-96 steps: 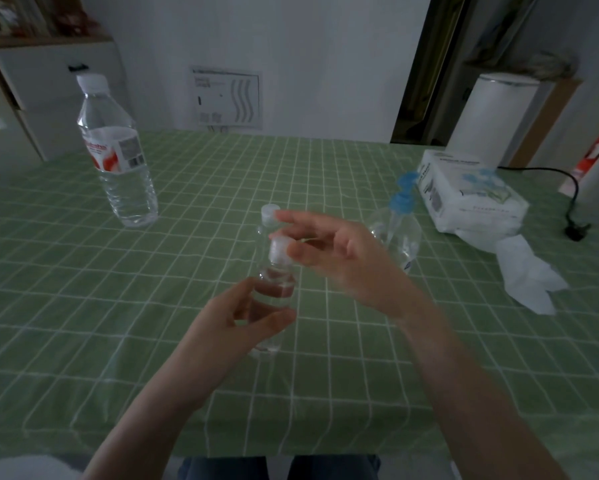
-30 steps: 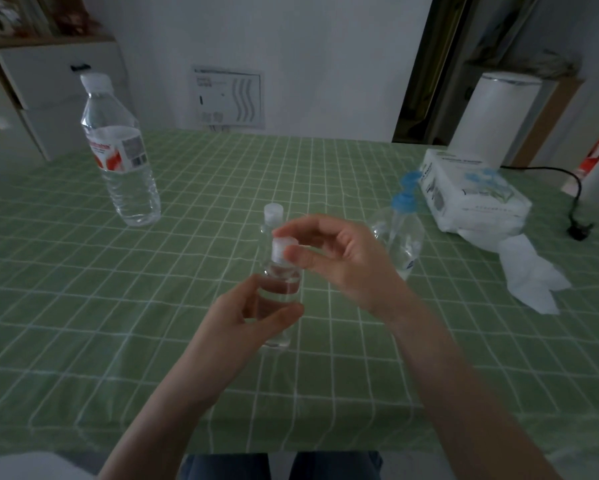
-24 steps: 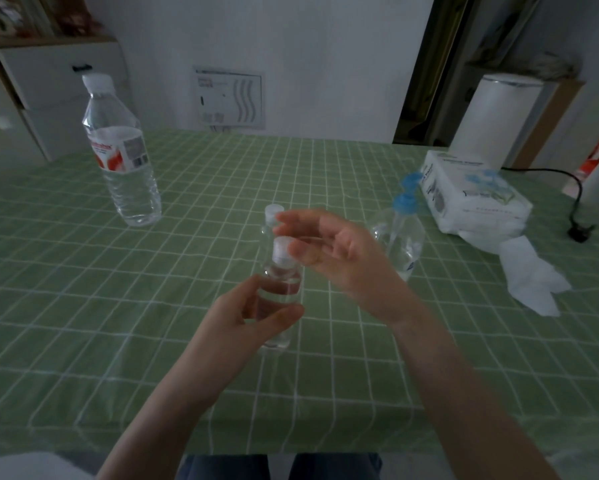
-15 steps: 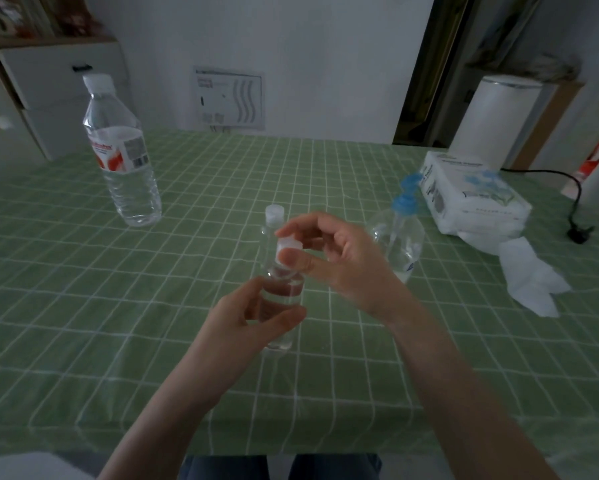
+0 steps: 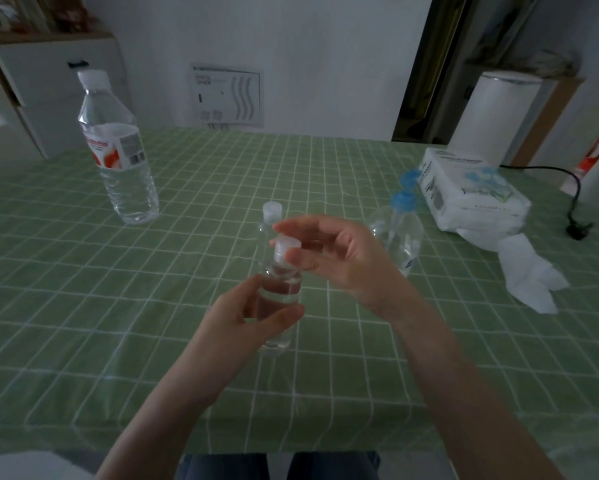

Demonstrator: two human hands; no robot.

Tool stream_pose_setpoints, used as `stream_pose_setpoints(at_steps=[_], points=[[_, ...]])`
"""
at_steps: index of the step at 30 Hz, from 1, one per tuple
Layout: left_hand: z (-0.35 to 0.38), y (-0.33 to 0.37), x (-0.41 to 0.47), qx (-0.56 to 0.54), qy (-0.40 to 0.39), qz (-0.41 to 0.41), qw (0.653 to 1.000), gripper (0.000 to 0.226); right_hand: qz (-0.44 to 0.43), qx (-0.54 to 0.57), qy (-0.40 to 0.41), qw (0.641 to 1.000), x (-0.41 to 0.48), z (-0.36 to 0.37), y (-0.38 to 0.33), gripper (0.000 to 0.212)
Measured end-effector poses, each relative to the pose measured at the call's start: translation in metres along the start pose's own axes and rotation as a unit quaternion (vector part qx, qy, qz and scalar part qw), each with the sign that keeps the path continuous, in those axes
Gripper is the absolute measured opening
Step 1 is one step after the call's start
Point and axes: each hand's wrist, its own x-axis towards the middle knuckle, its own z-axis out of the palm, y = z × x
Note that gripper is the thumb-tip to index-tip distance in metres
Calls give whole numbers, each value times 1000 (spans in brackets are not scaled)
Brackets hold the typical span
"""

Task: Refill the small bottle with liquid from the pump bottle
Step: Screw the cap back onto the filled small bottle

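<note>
Little is shifting since half a second ago: the right hand is staying at the cap of the small bottle, its forefinger now sitting a touch higher over the top. The left hand is keeping its grip on the body.

Dim light and clear plastic are making the liquid level hard to read. The bottle's base is blending into the green checked counter, so I cannot tell whether it is resting there or being held just above. A second small bottle is standing right behind, mostly hidden, with only its white cap and shoulder showing. The pump bottle is standing just beyond the right hand, its left side covered by the knuckles and its blue pump head rising clear.

The left hand is wrapping the small bottle, thumb on the near side and fingers behind. The right thumb and forefinger are pinching the cap, while the other fingers are hanging loosely curled.

The counter's near edge is running under both forearms. Open cloth is lying to the left, as far as the water bottle. At the right a tissue pack, a loose tissue and a cable are crowding the far corner.
</note>
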Motion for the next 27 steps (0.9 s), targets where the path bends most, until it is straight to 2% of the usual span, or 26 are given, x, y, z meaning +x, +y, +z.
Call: stream_pose_setpoints(at_steps=[10,16,22,27], points=[[5,-1,1,45,77,44,995,45,-11,-60,76,995,0,12,-2,23],[8,-4,1,57,107,54,991,42,-3,-76,91,993,3,17,0,20],[4,-7,0,-12,76,29,997,39,12,-99,71,992,6,14,4,25],[-10,-9,2,-61,81,20,995,42,8,-91,167,982,8,10,22,23]])
